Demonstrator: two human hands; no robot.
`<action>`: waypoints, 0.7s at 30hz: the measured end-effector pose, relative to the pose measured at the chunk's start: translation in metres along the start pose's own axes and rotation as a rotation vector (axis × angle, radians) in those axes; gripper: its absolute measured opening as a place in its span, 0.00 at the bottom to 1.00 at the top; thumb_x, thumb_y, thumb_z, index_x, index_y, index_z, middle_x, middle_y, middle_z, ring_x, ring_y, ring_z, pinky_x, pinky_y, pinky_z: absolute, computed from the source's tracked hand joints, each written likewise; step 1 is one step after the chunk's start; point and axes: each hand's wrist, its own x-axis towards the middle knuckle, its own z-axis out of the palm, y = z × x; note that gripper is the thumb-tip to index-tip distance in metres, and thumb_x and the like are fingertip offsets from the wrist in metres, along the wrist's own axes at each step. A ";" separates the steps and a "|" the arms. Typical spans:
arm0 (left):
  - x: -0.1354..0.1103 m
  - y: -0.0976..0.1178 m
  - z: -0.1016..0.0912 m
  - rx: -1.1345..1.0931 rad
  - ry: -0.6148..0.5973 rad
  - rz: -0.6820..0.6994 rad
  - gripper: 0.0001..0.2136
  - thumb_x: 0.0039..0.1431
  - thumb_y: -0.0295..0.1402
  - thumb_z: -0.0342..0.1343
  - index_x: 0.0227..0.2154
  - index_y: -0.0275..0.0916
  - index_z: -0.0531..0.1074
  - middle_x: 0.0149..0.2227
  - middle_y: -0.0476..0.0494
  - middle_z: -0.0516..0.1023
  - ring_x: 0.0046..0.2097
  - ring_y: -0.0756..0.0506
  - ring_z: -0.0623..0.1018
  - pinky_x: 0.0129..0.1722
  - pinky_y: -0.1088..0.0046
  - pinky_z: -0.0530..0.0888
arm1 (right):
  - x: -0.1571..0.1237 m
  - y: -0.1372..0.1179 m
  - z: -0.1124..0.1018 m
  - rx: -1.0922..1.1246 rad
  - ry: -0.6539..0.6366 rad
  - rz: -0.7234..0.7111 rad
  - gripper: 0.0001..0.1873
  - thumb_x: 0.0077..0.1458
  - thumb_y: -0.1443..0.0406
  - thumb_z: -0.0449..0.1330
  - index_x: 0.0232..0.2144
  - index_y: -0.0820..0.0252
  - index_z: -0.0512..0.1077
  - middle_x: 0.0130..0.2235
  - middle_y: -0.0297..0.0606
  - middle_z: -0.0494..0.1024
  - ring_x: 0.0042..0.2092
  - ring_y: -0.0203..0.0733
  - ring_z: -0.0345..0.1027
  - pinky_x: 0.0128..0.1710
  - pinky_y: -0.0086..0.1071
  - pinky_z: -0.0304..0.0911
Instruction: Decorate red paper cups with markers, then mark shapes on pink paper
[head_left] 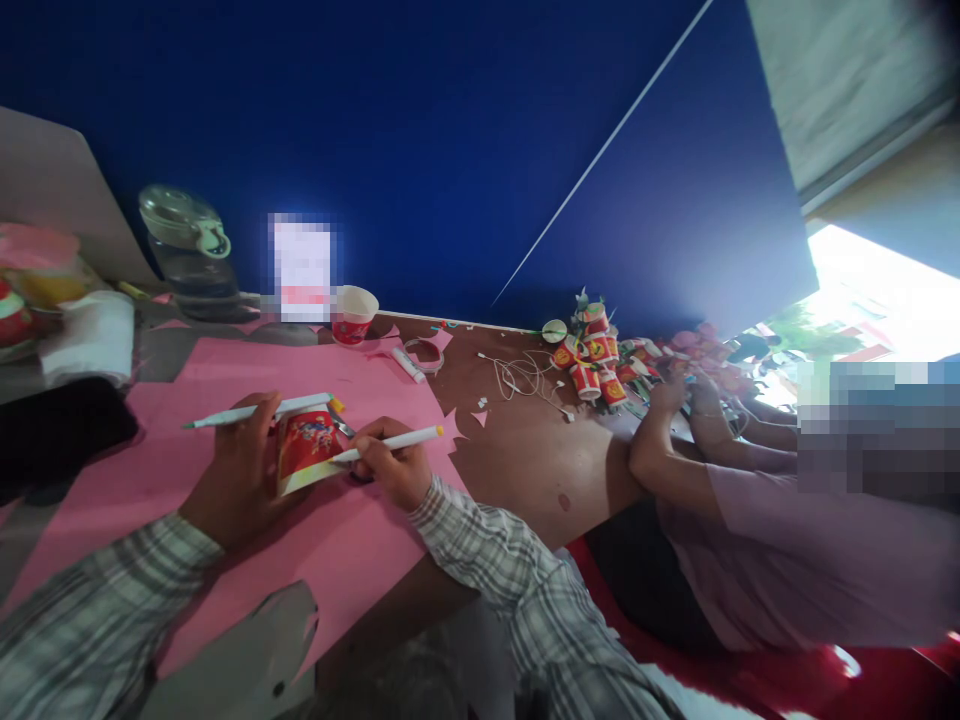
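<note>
Over the pink paper sheet (390, 540), my left hand (236, 470) is closed round a red printed paper cup (306, 440), tipped on its side. A white marker with a green tip (247, 412) is also tucked in that hand, lying across the cup. My right hand (394, 462) grips a white marker with a yellow end (397, 439). Its tip touches or nearly touches the cup's pale yellowish rim. Between the hands a small dark metallic piece shows beside the cup; I cannot make out what it is.
Behind stand a paper cup (354, 315) and a water bottle (187, 255). A glue stick (407, 364), white cable (517, 378) and decorated cups (596, 355) lie right. A dark phone (64, 435) is left. Another person's arms (675, 450) rest at the table's right.
</note>
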 end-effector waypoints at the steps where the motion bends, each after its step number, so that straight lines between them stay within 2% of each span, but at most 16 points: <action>1: 0.000 0.000 0.000 -0.011 0.008 -0.002 0.46 0.36 0.57 0.43 0.55 0.33 0.39 0.49 0.28 0.59 0.49 0.37 0.63 0.49 0.52 0.59 | 0.000 0.000 0.001 0.007 0.000 0.004 0.13 0.45 0.58 0.56 0.25 0.65 0.66 0.17 0.31 0.63 0.18 0.30 0.55 0.20 0.26 0.54; 9: 0.002 0.003 -0.003 -0.065 0.012 -0.043 0.45 0.34 0.58 0.44 0.54 0.33 0.45 0.48 0.29 0.61 0.48 0.36 0.63 0.49 0.51 0.58 | 0.001 0.003 0.001 -0.027 0.004 -0.028 0.13 0.45 0.59 0.56 0.26 0.66 0.66 0.17 0.31 0.64 0.18 0.30 0.54 0.19 0.26 0.52; 21: 0.003 0.004 -0.004 -0.077 0.007 -0.051 0.45 0.34 0.58 0.44 0.53 0.33 0.45 0.47 0.29 0.62 0.48 0.36 0.63 0.48 0.51 0.59 | 0.000 0.001 0.000 -0.041 -0.001 0.002 0.11 0.45 0.60 0.55 0.24 0.65 0.66 0.17 0.31 0.63 0.19 0.30 0.55 0.20 0.25 0.53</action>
